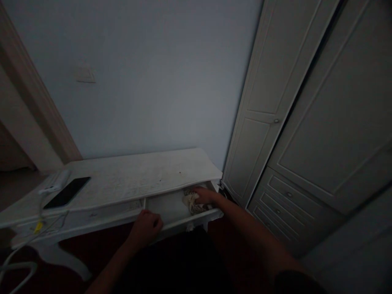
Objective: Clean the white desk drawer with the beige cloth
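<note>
In the head view, a shallow white drawer [167, 209] is pulled out from the desk. My right hand [203, 196] reaches into its right end, fingers curled over a crumpled beige and brown patterned cloth [192, 201]. Part of this cloth is hidden under the hand. At the drawer's front left corner is my left hand [147, 225], its fingers curled into a fist with nothing visible in it. Whether it touches the drawer edge I cannot tell in the dim light.
On the white desk top [147, 173], a dark phone [67, 192] lies at the left beside a white box-like device [55, 181] with cables. A wardrobe [272, 134] with drawers stands to the right. The wall [153, 81] is behind the desk.
</note>
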{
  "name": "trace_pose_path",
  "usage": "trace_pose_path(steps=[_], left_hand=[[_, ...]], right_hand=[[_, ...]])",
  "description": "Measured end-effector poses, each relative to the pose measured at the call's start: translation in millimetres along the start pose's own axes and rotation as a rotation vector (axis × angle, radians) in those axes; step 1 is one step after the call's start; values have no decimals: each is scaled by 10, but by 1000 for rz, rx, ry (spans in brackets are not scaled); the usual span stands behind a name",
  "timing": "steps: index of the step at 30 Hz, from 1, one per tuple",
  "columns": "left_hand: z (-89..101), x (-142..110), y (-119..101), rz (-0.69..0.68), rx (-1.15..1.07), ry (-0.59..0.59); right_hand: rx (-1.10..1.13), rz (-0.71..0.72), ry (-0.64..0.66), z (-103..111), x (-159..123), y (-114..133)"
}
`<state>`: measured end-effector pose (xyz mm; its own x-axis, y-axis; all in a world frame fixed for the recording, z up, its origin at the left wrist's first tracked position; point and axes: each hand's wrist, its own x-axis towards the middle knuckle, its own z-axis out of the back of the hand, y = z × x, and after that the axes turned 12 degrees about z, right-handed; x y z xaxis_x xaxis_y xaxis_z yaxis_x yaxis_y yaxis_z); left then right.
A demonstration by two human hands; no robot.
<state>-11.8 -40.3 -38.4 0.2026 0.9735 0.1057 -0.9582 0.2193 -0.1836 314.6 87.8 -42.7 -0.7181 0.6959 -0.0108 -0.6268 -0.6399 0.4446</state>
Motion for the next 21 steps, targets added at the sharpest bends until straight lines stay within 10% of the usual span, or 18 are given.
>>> trace_pose_path(steps=[9, 21], left_hand=[[43, -5, -1, 6, 32, 31], [65, -13, -12, 1, 26, 5]], right_hand=[[-91, -185, -219, -158, 444, 20], [-9, -12, -107, -467, 1053, 778]])
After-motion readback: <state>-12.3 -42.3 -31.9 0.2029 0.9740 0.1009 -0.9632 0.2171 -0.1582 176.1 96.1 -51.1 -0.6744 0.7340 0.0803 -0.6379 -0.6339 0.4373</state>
